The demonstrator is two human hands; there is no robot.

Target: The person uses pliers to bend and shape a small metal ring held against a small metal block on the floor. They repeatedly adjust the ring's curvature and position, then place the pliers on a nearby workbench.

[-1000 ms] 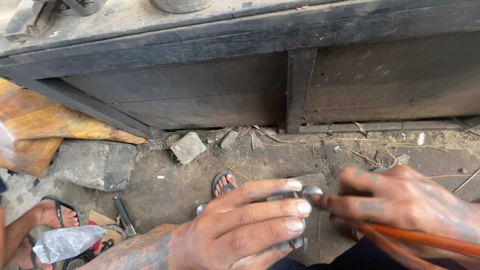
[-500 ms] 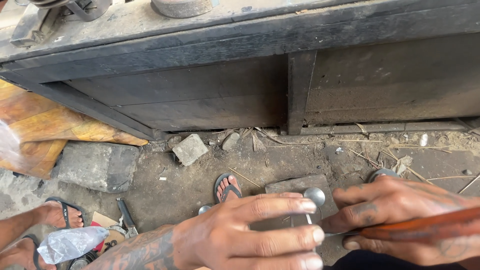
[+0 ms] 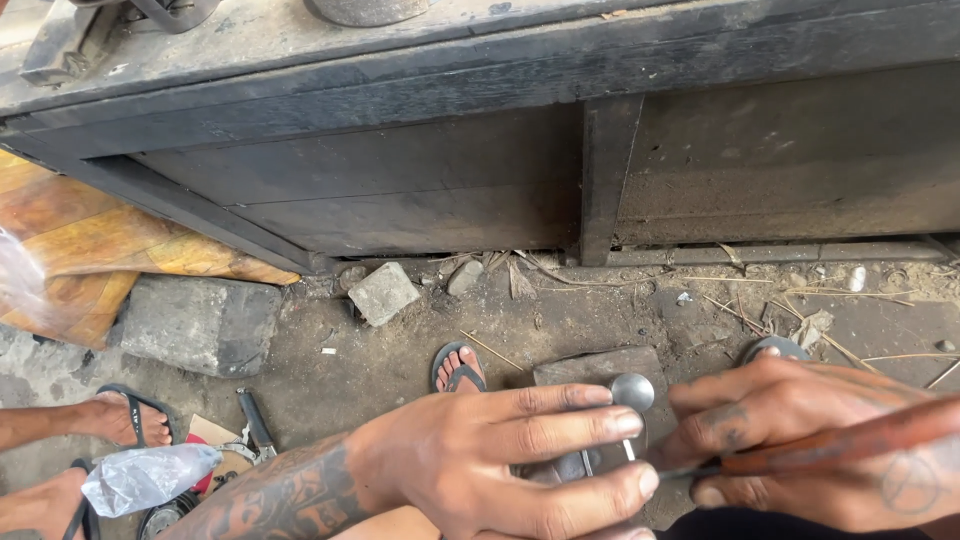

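1. Dark wooden worktop (image 3: 480, 150): fills the view from 9 through 3 o'clock, its front panels grimy and bare.
2. Concrete block (image 3: 200, 325): on the dirt floor (image 3: 560, 330) at 9 o'clock, just beside the orange board (image 3: 90, 260).
3. Left hand (image 3: 500, 460): at 6 o'clock, fingers stretched flat and pressing on the work, not curled round anything. Were that pressure to ease, the piece could skate out sideways.
4. Right hand (image 3: 800, 450): at 4 o'clock, closed round a red-handled tool (image 3: 830, 445) whose tip points at the left fingertips. A slip of the tool looks the main risk, since those fingers lie right in its line.
5. Flat stone (image 3: 590, 365): just past the hands, toward 12 o'clock, serving as an uneven seat; a rock could tip what rests there.
6. Small round metal piece (image 3: 632, 392): shiny, domed, between the two hands, touching the left fingertips. Smooth and rounded, so it may roll.
7. Sandalled toes (image 3: 458, 368): near, at 7 o'clock from the stone, exposed to anything dropped.
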